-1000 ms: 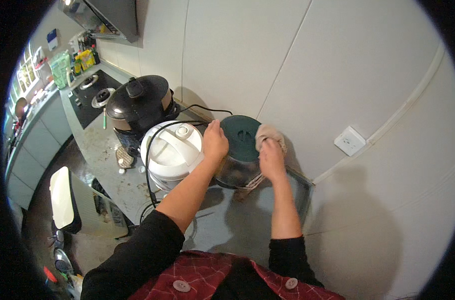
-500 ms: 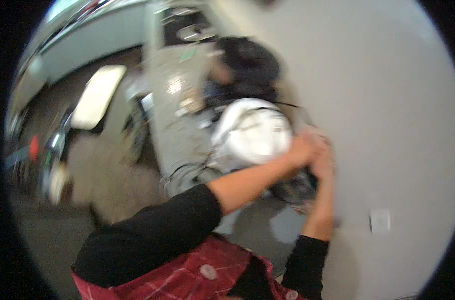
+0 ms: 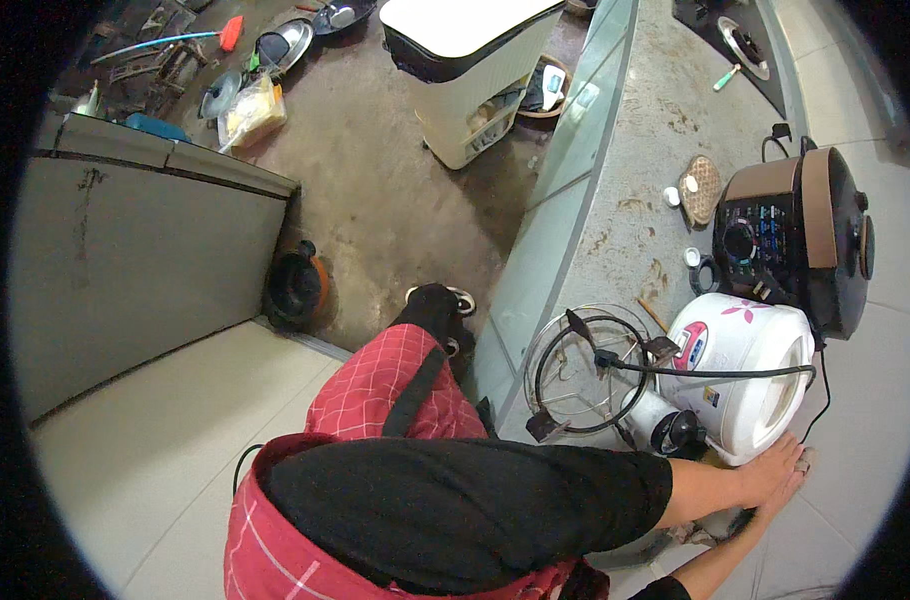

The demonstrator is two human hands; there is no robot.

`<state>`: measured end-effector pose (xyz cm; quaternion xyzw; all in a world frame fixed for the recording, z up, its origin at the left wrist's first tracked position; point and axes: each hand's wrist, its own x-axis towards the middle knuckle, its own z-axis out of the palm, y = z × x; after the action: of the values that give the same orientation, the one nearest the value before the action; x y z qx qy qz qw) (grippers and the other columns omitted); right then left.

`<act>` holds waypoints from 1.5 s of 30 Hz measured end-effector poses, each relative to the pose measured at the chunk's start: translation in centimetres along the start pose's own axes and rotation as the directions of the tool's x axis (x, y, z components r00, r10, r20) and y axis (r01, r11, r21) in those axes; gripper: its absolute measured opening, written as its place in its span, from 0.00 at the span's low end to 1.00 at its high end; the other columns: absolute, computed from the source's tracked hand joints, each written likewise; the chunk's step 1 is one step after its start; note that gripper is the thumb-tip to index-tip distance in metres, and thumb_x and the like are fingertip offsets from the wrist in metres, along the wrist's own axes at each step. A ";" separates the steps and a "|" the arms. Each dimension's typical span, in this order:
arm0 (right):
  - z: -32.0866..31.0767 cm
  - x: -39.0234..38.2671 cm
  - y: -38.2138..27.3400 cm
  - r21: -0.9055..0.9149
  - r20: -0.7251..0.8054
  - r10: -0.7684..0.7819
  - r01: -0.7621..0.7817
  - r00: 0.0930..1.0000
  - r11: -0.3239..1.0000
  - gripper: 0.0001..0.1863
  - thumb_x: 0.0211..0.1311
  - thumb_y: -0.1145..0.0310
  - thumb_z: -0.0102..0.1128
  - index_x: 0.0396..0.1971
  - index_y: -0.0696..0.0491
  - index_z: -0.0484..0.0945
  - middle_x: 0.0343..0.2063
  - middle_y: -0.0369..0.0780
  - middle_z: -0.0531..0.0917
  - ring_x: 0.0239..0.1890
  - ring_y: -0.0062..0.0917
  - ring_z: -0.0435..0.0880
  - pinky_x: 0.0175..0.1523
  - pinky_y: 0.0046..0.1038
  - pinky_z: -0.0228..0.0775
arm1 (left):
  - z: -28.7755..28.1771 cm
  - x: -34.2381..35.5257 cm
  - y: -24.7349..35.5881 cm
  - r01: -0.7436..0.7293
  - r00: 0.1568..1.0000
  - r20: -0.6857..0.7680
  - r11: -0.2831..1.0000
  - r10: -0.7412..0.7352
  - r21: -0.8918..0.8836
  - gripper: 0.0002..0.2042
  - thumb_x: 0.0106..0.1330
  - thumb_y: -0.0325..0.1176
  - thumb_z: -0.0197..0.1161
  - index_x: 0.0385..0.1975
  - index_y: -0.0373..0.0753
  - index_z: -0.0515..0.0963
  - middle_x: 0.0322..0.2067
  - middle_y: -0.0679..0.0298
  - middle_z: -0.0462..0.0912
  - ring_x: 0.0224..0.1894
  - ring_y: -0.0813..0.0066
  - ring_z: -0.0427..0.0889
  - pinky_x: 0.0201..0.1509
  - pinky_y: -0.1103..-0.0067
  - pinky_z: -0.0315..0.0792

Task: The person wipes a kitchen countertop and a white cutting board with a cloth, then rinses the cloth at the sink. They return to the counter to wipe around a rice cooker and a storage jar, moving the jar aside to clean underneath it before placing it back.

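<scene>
My left hand (image 3: 763,474) reaches across to the back right of the counter, close against the base of a white rice cooker (image 3: 743,365) with pink flower decoration. Beside it, my right hand (image 3: 789,488) meets and overlaps it, and a ring shows on one finger. The fingers of both hands are drawn together; whatever lies between them is hidden. A black cord (image 3: 720,374) with a plug lies over the cooker. Next to the cooker are a round wire rack (image 3: 565,390) and a small white-and-black appliance (image 3: 665,420).
A brown-and-black electric pressure cooker (image 3: 790,235) stands beyond the white one. A woven brush-like pad (image 3: 699,190) and a hob (image 3: 740,45) lie farther along the stained counter (image 3: 625,240). On the floor are a cream bin (image 3: 465,110) and a black-and-orange pot (image 3: 295,285).
My view has swung to the right and sharpened, so the counter now appears at the right and more floor shows at the left. Both hands stay together beside the white cooker.
</scene>
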<state>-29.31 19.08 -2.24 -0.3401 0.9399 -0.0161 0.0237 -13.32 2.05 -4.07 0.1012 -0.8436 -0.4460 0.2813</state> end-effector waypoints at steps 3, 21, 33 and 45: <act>-0.7 -0.6 1.0 0.000 0.063 0.011 -0.011 0.998 1.000 0.25 0.70 0.57 0.41 0.57 0.60 0.64 0.57 0.48 0.67 0.60 0.40 0.62 0.65 0.37 0.51 | 0.3 0.0 0.8 0.077 0.995 -0.068 0.996 -0.079 -0.033 0.26 0.61 0.37 0.50 0.57 0.28 0.67 0.60 0.50 0.65 0.66 0.49 0.57 0.71 0.60 0.43; 1.1 -1.7 -2.8 0.038 -0.250 0.104 -0.097 0.963 0.995 0.29 0.70 0.54 0.42 0.61 0.61 0.61 0.59 0.48 0.65 0.61 0.39 0.63 0.65 0.36 0.51 | -0.4 -0.6 -0.5 0.090 0.989 -0.103 0.978 -0.110 -0.187 0.25 0.59 0.35 0.50 0.54 0.25 0.68 0.57 0.44 0.67 0.65 0.49 0.58 0.72 0.63 0.44; -0.4 -3.7 -4.0 0.163 -0.224 0.116 -0.080 0.968 0.983 0.30 0.70 0.55 0.41 0.62 0.61 0.59 0.62 0.47 0.62 0.64 0.37 0.59 0.67 0.35 0.47 | -0.7 -0.8 0.2 0.081 0.997 -0.014 0.995 -0.080 0.056 0.26 0.61 0.38 0.45 0.57 0.27 0.65 0.61 0.47 0.63 0.68 0.51 0.54 0.73 0.61 0.37; 1.3 -10.6 -8.3 0.243 -0.246 0.215 -0.154 0.945 0.958 0.31 0.70 0.55 0.41 0.64 0.62 0.56 0.65 0.46 0.58 0.67 0.35 0.56 0.69 0.34 0.44 | 1.3 0.3 -1.5 0.108 0.992 -0.009 0.900 -0.123 -0.422 0.30 0.60 0.39 0.54 0.57 0.21 0.62 0.60 0.40 0.60 0.67 0.47 0.53 0.72 0.61 0.44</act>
<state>-15.79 19.45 -2.77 -0.2401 0.9545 -0.1642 -0.0655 -14.39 1.95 -5.77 0.0959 -0.7151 -0.6314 0.2843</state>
